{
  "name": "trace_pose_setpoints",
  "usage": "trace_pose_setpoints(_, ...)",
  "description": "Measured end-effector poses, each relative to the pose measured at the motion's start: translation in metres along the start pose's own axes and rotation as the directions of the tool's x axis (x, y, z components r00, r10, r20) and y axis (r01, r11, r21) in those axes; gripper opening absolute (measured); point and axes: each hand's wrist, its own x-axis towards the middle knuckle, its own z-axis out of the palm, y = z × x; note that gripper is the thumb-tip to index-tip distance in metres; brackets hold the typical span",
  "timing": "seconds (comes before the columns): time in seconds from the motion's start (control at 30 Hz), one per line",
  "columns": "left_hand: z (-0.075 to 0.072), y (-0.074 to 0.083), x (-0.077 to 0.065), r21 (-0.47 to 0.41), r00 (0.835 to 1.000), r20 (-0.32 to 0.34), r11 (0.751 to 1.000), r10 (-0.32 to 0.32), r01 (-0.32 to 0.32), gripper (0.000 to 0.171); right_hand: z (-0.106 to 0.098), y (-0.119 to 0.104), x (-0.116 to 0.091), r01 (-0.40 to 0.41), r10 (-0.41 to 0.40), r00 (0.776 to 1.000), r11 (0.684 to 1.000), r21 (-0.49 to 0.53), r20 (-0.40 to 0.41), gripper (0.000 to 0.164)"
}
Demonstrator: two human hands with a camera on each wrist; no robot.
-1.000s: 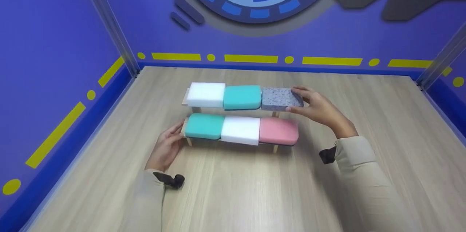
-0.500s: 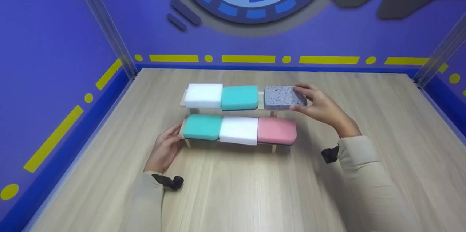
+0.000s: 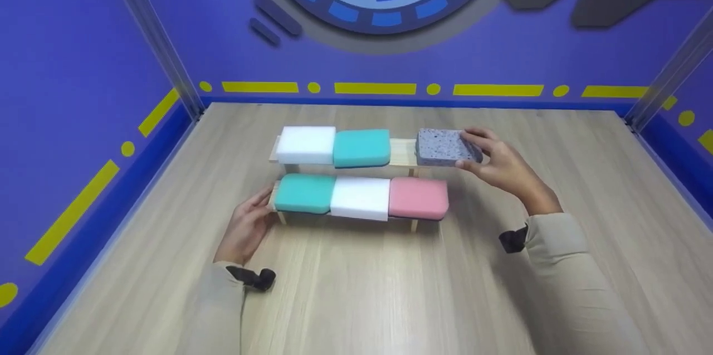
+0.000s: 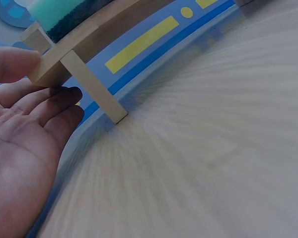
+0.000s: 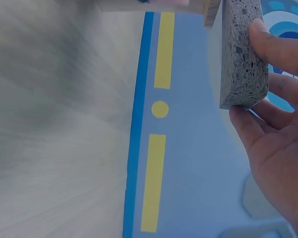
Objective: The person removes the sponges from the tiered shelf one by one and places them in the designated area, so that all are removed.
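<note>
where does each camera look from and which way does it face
Head: worn on the head, facing forward and down at the front wooden shelf and rear wooden shelf; left hand, right hand and sleeves show.
Left wrist: on that wrist, facing the front wooden shelf's end, tilted; left palm and fingers show.
Right wrist: on that wrist, facing the grey speckled block, with the blue wall behind, turned sideways; right hand shows.
Shared: head and right wrist both show the grey speckled block in the right hand.
</note>
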Motion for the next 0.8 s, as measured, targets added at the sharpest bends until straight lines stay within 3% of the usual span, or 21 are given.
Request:
trace_pose_setpoints(0.27,0.000,0.001,0.000,0.019,1.000,0.007,1.000,-0.002,0.002,0.056,-0.001,0.011,-0.007,0.008,-0.007,0.998,0.999,0.032,-0.056,0.057)
trace_pose_setpoints(0.8,-0.001,0.000,0.000,-0.007,1.000,0.003,1.000,-0.014,0.014,0.057,-0.003,0.037,-0.025,-0.003,-0.001,0.994,0.999,-0.034,-0.112,0.059)
